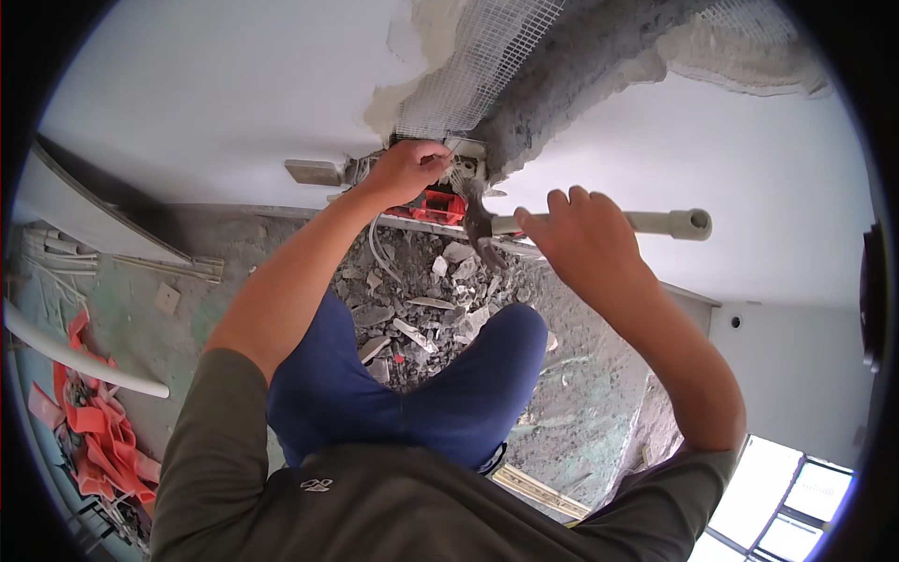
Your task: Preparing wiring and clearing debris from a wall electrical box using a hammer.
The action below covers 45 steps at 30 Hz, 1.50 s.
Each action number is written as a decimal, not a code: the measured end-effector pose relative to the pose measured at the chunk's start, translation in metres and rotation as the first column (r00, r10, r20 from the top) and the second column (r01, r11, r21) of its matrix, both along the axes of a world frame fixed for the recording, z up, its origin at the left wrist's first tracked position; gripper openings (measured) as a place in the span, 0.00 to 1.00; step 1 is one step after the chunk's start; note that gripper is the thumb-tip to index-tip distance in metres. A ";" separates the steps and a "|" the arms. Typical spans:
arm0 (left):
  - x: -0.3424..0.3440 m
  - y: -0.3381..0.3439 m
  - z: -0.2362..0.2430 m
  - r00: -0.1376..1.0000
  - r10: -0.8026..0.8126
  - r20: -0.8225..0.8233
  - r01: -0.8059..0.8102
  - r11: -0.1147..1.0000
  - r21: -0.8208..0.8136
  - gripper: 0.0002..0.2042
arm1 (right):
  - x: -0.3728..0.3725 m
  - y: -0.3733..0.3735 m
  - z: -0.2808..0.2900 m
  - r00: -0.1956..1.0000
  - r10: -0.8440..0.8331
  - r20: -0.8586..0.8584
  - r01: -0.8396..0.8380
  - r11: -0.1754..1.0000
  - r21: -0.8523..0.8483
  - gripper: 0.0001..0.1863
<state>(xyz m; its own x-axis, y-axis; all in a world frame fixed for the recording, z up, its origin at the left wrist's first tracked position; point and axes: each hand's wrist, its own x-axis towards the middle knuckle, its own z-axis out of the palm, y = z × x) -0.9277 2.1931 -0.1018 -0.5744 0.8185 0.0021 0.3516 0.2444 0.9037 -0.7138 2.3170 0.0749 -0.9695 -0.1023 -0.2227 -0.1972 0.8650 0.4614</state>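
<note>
My right hand is closed around the pale handle of a claw hammer. Its dark metal head is at the wall, just right of a red plastic box set low in the broken opening. Above that box, my left hand is closed in a pinch near some thin pale wires or strands. What the fingertips hold is too small to make out. The hammer's head is close to the left fingertips, apart from them.
Rubble covers the floor between my knees. White mesh hangs over the chased, rough wall strip above. A rectangular plate sits on the wall at left. Red strips and a white pipe lie far left.
</note>
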 end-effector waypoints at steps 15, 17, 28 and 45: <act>0.000 0.001 0.001 0.998 -0.039 0.050 0.041 0.999 -0.027 0.14 | -0.052 -0.002 0.016 0.997 0.037 -0.071 -0.031 0.996 0.083 0.02; 0.000 0.002 0.000 0.999 -0.027 0.026 0.028 0.999 -0.023 0.13 | -0.053 -0.001 0.020 1.000 -0.007 0.014 0.006 0.997 0.075 0.07; -0.001 0.004 -0.008 0.998 -0.010 -0.063 0.001 0.989 -0.151 0.12 | -0.063 -0.008 0.031 0.938 0.160 -0.307 -0.181 0.983 -0.039 0.03; -0.003 0.003 -0.007 0.999 -0.023 -0.031 0.022 0.999 -0.040 0.14 | -0.025 -0.036 0.087 0.899 -0.256 0.355 0.234 0.966 0.106 0.20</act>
<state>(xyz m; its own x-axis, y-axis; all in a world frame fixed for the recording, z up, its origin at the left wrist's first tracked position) -0.9310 2.1959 -0.1086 -0.5562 0.8310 -0.0129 0.3858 0.2719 0.8816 -0.7387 2.2811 0.1624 -0.8131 0.1525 -0.5618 -0.1458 0.8809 0.4503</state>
